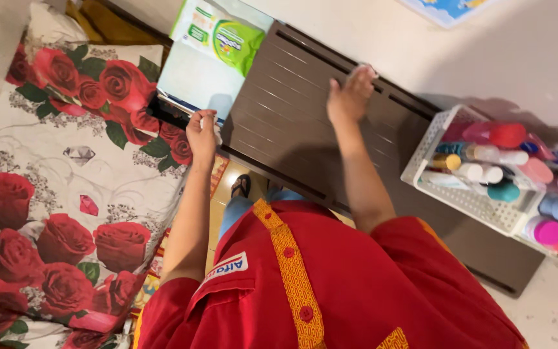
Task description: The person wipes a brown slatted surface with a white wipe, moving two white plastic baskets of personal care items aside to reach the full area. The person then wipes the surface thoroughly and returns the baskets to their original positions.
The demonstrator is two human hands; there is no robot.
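Person in a red shirt stands over a dark brown slatted cabinet (292,123) set against the wall, between the rose-print bed (66,181) and a white basket (450,194) of bottles that sits on its top. Right hand (351,97) lies flat near the far edge of the top, fingers together, palm down. Left hand (201,134) is at the near left corner, fingers curled shut on something small and white, maybe a cloth; can't tell for sure. A green-and-white pack (217,32) lies past the left end. The top looks rigid, smooth, probably heavy; the slats give little purchase, so I'd grip it by the edges or corners, not the face.
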